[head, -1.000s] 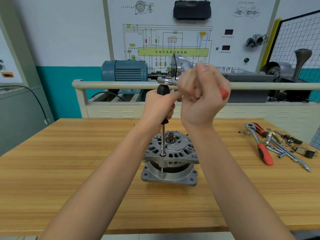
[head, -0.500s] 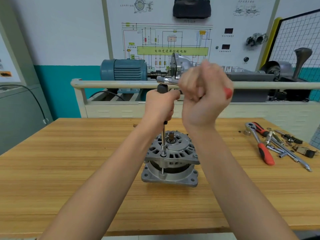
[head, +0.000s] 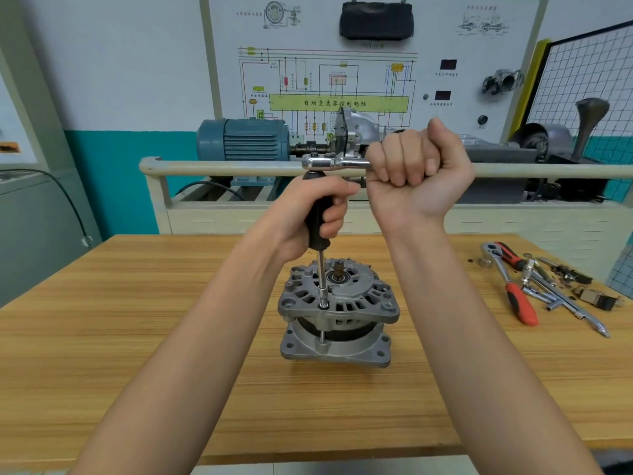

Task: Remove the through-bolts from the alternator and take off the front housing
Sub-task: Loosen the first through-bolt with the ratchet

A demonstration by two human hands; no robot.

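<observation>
A grey alternator (head: 337, 313) stands upright in the middle of the wooden table (head: 137, 320). A long extension bar with a black handle (head: 318, 214) rises from a through-bolt (head: 323, 306) on the upper housing's front-left rim. My left hand (head: 310, 217) grips that black handle. A chrome ratchet head (head: 325, 162) sits on top of the handle. My right hand (head: 416, 173) is wrapped round the ratchet's handle, which points to the right and is hidden in my fist. The bolt's shank shows in the gap between the two housings.
A red-handled ratchet (head: 513, 289), chrome bars and small parts (head: 579, 296) lie at the table's right. Behind the table runs a cream rail (head: 222, 168) in front of a blue motor (head: 246, 140), a gearbox rig and a wiring-diagram board (head: 339, 80).
My right hand has swung the ratchet handle round to the right, so my fist now shows its fingers and hides the red grip. My left hand stays on the black handle.
</observation>
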